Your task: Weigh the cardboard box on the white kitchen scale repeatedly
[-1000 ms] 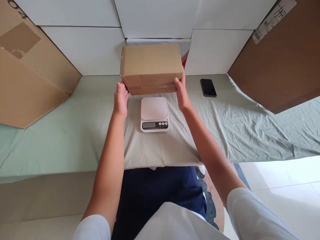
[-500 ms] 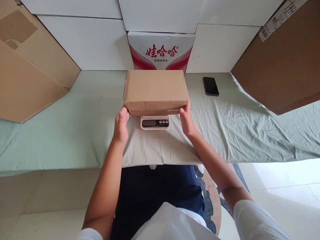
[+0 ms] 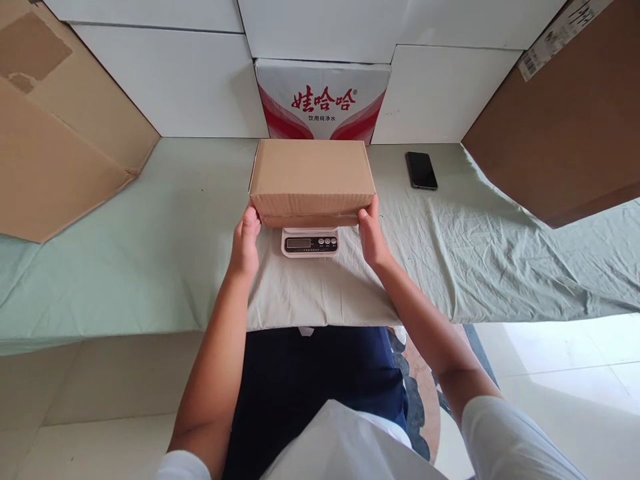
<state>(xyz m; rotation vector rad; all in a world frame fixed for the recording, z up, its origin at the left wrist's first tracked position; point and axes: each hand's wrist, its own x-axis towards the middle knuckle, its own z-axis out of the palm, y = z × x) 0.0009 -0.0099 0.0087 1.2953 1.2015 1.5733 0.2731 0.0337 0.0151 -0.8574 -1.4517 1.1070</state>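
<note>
A closed brown cardboard box (image 3: 313, 170) is held level between my two hands. My left hand (image 3: 246, 239) grips its near left corner, thumb in front and the other fingers mostly hidden. At the near right corner, my right hand (image 3: 370, 230) grips it the same way. Directly below the box is a white digital kitchen scale (image 3: 310, 253); its dark display and buttons show in front, while its platform is mostly covered. Whether the box rests on the platform or hovers just over it, I cannot tell.
A black smartphone (image 3: 421, 171) lies to the right on the pale green tablecloth (image 3: 165, 267). Behind stands a white and red carton (image 3: 323, 100) against white panels (image 3: 170, 80). Large cardboard sheets flank the table, one on the left (image 3: 65, 153) and one on the right (image 3: 565, 127).
The box has lowered slightly and its front has tipped a little, showing more of its near side. Both hands keep their grip at its near corners.
</note>
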